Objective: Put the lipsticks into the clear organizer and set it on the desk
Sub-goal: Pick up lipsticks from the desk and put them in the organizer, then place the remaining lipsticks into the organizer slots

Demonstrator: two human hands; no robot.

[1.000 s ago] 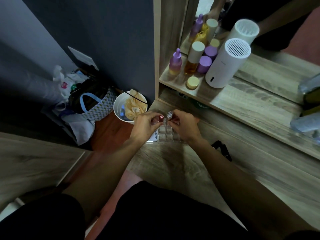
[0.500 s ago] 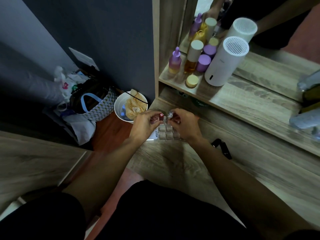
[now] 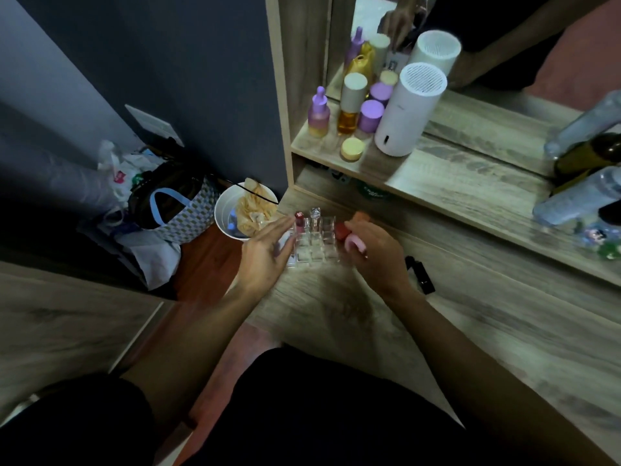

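The clear organizer [image 3: 311, 245] sits on the wooden tabletop [image 3: 353, 314] at centre frame, close to the tabletop's left edge. Two lipsticks stand upright in its far row: one with a red cap [image 3: 299, 215] at the left, one with a clear cap [image 3: 315, 213] just beside it to the right. The nearer compartments appear unfilled, though blur limits certainty.

The left hand [image 3: 265, 253] lies at the organizer's left side, its fingers [image 3: 285, 230] extended and spread, gripping nothing; whether they touch the organizer wall cannot be told. The right hand [image 3: 376, 250] is at the organizer's right side, its fingers curled around a pink and red object [image 3: 349, 237], blurred, likely a lipstick.

A black item [image 3: 420, 274] lies on the tabletop to the right of the right hand, apart from it. On the shelf [image 3: 420, 176] in the upper centre stand a white cylindrical device [image 3: 408, 109] and several purple and amber bottles [image 3: 349, 105], in front of a mirror [image 3: 487, 45]. A white bucket [image 3: 228, 210] and a patterned bag [image 3: 181, 213] rest on the floor at the left.
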